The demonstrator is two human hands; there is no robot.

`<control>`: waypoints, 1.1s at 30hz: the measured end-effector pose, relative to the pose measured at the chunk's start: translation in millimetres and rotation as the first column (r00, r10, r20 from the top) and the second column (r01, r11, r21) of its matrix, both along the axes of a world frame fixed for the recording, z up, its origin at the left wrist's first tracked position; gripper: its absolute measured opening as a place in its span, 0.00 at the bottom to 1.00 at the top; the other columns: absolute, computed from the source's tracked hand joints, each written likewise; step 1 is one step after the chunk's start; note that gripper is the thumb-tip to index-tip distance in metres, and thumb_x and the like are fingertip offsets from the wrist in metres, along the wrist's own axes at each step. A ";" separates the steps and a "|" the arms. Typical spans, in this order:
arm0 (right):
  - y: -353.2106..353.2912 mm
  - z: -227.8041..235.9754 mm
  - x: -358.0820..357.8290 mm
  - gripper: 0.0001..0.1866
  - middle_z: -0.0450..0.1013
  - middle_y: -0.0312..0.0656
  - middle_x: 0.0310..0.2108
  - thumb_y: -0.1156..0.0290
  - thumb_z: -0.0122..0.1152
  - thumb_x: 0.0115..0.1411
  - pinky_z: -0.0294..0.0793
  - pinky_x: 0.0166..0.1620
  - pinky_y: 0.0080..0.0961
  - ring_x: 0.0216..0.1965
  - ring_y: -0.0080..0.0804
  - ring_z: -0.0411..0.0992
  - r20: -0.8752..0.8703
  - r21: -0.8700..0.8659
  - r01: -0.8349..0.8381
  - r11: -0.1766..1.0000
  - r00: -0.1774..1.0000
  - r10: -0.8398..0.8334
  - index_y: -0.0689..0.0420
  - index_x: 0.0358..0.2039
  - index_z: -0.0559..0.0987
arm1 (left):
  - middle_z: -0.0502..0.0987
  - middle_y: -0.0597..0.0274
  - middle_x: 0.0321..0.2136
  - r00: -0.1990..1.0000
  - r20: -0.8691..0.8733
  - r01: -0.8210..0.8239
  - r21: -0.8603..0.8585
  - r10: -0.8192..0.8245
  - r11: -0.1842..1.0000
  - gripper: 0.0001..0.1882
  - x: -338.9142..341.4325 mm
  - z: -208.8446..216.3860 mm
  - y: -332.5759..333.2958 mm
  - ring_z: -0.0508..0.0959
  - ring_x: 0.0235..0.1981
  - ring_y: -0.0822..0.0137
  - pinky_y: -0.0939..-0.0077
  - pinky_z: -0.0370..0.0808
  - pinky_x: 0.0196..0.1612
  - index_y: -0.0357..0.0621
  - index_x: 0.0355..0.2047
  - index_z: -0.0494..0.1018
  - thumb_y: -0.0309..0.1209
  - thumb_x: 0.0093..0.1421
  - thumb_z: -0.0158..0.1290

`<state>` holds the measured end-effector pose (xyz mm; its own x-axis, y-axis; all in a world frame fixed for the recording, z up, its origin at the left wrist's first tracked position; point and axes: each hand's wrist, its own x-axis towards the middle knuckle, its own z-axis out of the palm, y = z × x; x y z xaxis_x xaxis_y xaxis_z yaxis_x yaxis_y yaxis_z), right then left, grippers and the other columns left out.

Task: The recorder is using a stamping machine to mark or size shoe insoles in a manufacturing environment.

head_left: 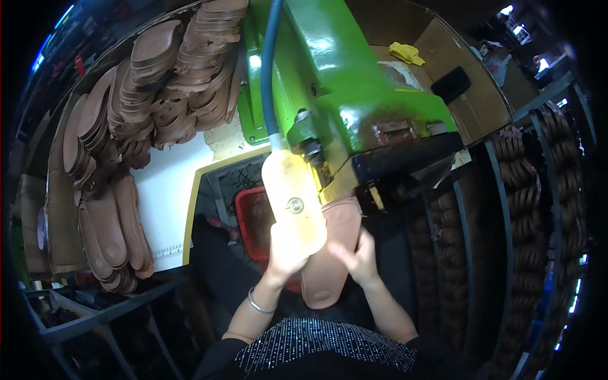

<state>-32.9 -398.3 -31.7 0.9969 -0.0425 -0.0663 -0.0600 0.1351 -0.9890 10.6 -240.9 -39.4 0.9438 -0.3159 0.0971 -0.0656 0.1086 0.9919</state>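
Observation:
A brown shoe sole [327, 275] lies lengthwise between my hands, its far end against the working head of a green machine [373, 101]. My right hand [360, 258] grips the sole's right edge, thumb on top and fingers underneath. At the opposite edge is my left hand [284, 256], closed on the sole; a bright lamp [291, 190] on a blue flexible neck [270, 76] covers part of it, and glare washes out its fingers. The sole's rounded near end, with a small oval mark, points toward my body.
Piles of brown soles [152, 82] fill the left of the white table [164, 190], beside a cardboard wall. A red bin [250, 221] stands below. Racks of soles [525, 209] line the right. A cardboard box [472, 107] behind holds a yellow cloth [406, 53] and a black object [451, 85].

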 end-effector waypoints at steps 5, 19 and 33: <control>-35.5 -26.9 -81.9 0.22 0.74 0.46 0.39 0.70 0.67 0.49 0.71 0.45 0.24 0.40 0.28 0.73 -0.354 -0.006 -0.324 0.946 0.885 0.301 0.68 0.43 0.73 | 0.75 0.57 0.39 0.967 -0.006 -0.255 -0.028 0.255 0.967 0.14 -25.3 6.0 -10.1 0.74 0.41 0.68 0.76 0.70 0.47 0.32 0.44 0.70 0.23 0.58 0.51; -126.3 32.4 -15.3 0.11 0.72 0.38 0.31 0.76 0.60 0.51 0.69 0.38 0.17 0.34 0.23 0.70 -0.085 0.027 0.461 0.887 0.885 -0.458 0.62 0.35 0.72 | 0.75 0.60 0.36 0.947 -0.129 -0.311 -0.143 0.294 0.940 0.16 -18.0 -3.3 -22.9 0.75 0.36 0.73 0.82 0.71 0.41 0.32 0.44 0.68 0.20 0.54 0.54; -59.5 32.2 65.4 0.13 0.72 0.37 0.34 0.78 0.59 0.52 0.69 0.42 0.19 0.37 0.21 0.70 0.335 -0.208 -0.094 0.974 0.928 0.161 0.66 0.39 0.73 | 0.77 0.58 0.27 0.885 -0.095 -0.462 -0.047 0.456 0.886 0.07 -11.3 17.7 87.3 0.75 0.27 0.75 0.83 0.72 0.34 0.31 0.32 0.71 0.19 0.51 0.55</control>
